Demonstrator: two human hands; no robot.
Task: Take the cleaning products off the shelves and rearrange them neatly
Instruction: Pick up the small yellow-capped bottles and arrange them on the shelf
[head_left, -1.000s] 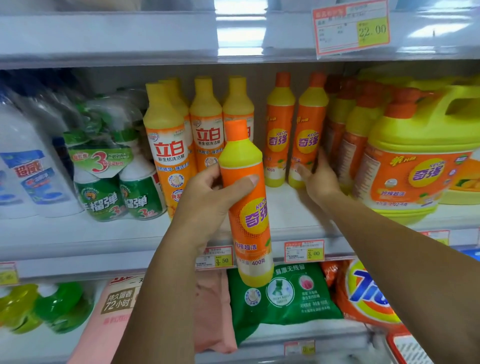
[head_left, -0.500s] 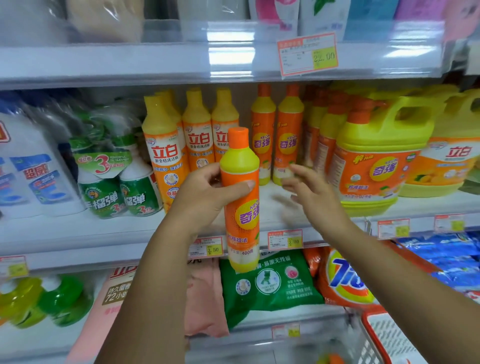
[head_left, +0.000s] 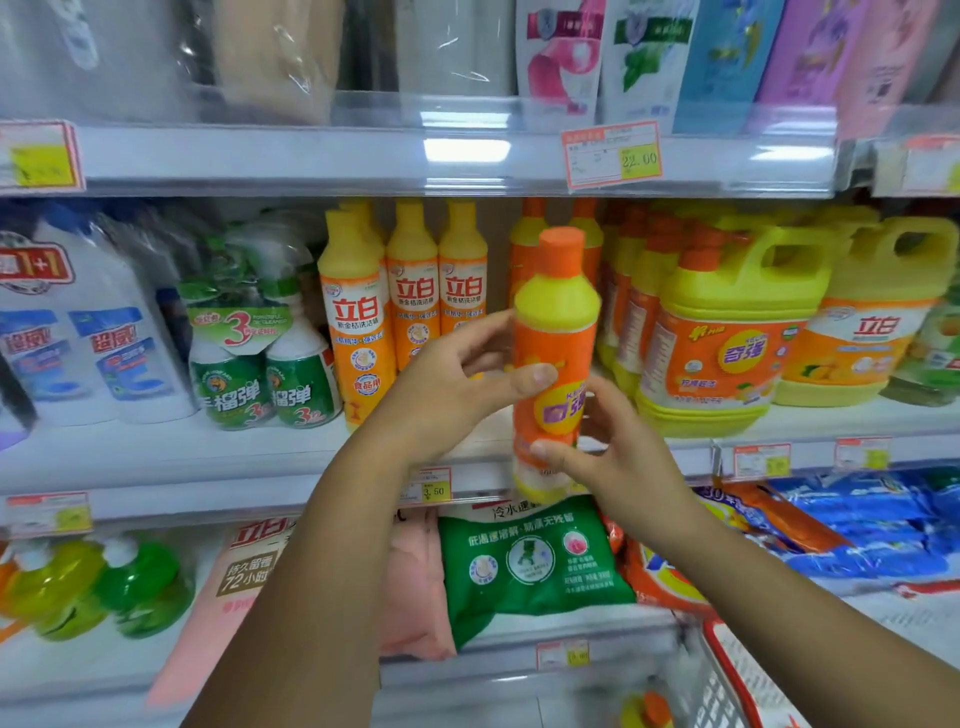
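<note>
In the head view, an orange dish-soap bottle (head_left: 553, 358) is held upright in the air, in front of the middle shelf (head_left: 249, 457). It is gripped at mid-body by the left hand (head_left: 452, 384), thumb laid across the label. It is also gripped lower down by the right hand (head_left: 621, 460), fingers curled behind.

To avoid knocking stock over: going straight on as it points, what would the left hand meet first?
The left hand grips the orange bottle; beyond it, probably the orange-capped bottles standing right behind, though depth is unclear.
</note>
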